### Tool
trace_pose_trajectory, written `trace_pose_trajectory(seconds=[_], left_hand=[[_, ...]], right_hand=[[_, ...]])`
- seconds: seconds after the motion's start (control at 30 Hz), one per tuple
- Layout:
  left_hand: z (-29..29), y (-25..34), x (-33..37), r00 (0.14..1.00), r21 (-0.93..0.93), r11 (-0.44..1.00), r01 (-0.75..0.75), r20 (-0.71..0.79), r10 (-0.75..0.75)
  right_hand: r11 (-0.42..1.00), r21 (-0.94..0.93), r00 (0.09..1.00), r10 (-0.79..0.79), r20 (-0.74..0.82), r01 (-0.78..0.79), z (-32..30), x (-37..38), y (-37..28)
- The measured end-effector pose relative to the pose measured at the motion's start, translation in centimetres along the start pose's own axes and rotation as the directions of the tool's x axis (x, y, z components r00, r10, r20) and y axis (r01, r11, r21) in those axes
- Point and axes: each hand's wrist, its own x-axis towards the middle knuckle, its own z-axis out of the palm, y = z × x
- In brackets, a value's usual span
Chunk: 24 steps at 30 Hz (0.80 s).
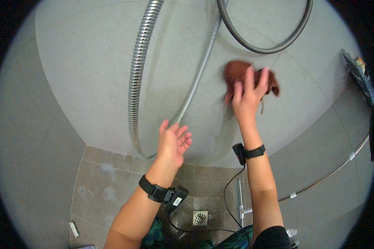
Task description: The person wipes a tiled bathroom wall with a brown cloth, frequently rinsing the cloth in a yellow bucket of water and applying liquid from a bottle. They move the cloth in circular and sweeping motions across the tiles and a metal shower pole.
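My right hand (248,99) presses a reddish-brown cloth (237,70) flat against the light grey tiled wall (316,95), its fingers spread over the bunched fabric. Cloth and fingertips are slightly blurred. Lower and to the left, my left hand (171,143) is open with nothing in it, fingers apart and slightly curled. Its fingertips are beside the lower part of a thin metal shower hose (200,72); whether they touch it I cannot tell. Each wrist bears a black strap with a small dark device.
The hose loops down from a wider-looking ribbed stretch (136,79) on the left. A dark grey hose (271,50) hangs above the cloth. Black cables (225,189) run between my arms. A floor drain (200,218) lies below, a curved metal rail (328,176) at right.
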Motion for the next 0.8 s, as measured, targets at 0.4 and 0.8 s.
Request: trace_pose_trajectory(seconds=[0.4, 0.8], left_hand=[[-3.4, -1.3, 9.1, 0.987, -0.312, 0.948, 0.068, -0.117, -0.109], [-10.0, 2.2, 18.6, 0.910, -0.545, 0.752, -0.370, -0.376, 0.176]], right_hand=[[0.937, 0.159, 0.849, -0.348, 0.397, 0.310, 5.9, -16.3, -2.4], [0.893, -0.204, 0.916, 0.396, -0.062, -0.400, 3.7, -12.5, 16.8]])
